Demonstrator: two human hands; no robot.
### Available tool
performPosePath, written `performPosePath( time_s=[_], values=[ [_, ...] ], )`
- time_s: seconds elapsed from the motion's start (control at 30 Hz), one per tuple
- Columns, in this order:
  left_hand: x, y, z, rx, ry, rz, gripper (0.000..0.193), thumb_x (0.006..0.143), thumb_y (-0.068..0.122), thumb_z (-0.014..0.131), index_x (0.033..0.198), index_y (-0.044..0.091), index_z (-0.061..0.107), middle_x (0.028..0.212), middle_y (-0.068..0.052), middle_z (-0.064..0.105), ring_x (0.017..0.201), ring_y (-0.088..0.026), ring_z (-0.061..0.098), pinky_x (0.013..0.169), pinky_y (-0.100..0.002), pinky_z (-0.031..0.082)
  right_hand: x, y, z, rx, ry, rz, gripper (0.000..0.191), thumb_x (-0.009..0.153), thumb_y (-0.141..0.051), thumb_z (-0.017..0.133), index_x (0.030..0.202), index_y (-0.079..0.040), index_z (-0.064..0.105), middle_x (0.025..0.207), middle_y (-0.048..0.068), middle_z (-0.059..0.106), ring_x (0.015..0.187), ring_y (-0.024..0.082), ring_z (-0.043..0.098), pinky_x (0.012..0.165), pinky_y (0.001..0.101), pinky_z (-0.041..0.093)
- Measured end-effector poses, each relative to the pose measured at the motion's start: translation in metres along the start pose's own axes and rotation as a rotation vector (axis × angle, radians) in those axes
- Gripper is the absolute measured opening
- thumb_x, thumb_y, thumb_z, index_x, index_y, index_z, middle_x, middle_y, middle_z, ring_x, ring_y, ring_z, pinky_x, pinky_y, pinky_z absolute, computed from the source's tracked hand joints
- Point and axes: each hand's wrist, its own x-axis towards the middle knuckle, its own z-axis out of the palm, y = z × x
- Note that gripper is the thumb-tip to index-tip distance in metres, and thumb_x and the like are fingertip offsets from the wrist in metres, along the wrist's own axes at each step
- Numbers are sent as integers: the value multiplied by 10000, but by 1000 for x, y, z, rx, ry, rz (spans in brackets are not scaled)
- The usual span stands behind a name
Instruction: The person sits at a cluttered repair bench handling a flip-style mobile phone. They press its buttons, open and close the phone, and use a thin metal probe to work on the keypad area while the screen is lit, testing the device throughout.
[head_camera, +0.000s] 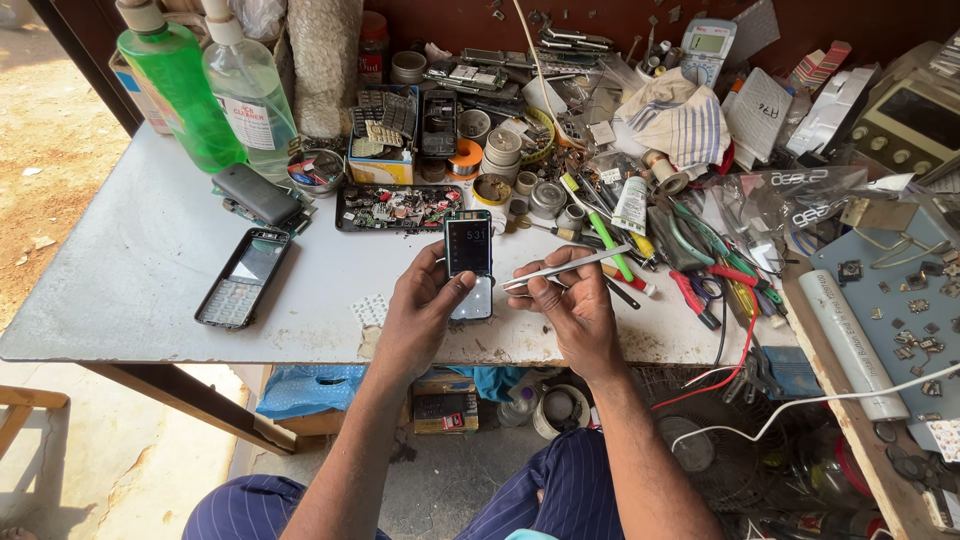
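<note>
Holding the small bare mobile phone with its lit screen (468, 265) upright in my left hand (425, 315), just above the white worn tabletop (150, 270), I clasp it by its lower half, thumb across the front. My right hand (575, 305) pinches slim silver metal tweezers (565, 268), tips aimed at the phone's right edge and nearly touching it. To do this well, I judge I should brace both wrists, keep the phone steady, and bring the tips in gently so they don't slip across the screen.
</note>
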Motion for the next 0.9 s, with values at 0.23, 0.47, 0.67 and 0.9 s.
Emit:
performPosePath(
  time_s=[0.23, 0.47, 0.67, 0.9],
  values=[
    [2, -3, 0, -40, -9, 23, 495, 981, 149, 673, 1418, -16, 509, 1145, -105, 734, 1053, -114, 645, 917, -294, 539, -1, 1, 0, -9, -6, -34, 248, 1058, -113, 601, 1242, -49, 448, 1150, 190, 679, 1097, 228, 708, 907, 385, 660],
    [3, -7, -2, -68, -17, 19, 501, 977, 147, 680, 1418, -14, 503, 1109, -103, 742, 1016, -112, 653, 874, -293, 551, -1, 0, 1, -20, -8, -56, 238, 1058, -121, 598, 1229, -46, 451, 1182, 187, 674, 1074, 216, 714, 908, 376, 663],
    [4, -5, -1, -105, -27, -8, 533, 967, 130, 686, 1440, -3, 479, 1094, -105, 739, 1007, -120, 657, 872, -308, 556, -2, 0, 3, -63, 5, -76, 228, 1049, -124, 613, 1208, -28, 479, 1170, 187, 680, 1031, 211, 726, 888, 359, 665],
    [5, 0, -1, -57, -64, -1, 610, 925, 11, 682, 1478, 6, 425, 1219, -124, 687, 1103, -132, 644, 954, -307, 555, -4, 1, 4, -76, 19, -58, 212, 1025, -120, 637, 1138, -22, 488, 1123, 178, 686, 1029, 219, 755, 881, 350, 674]
  ],
)
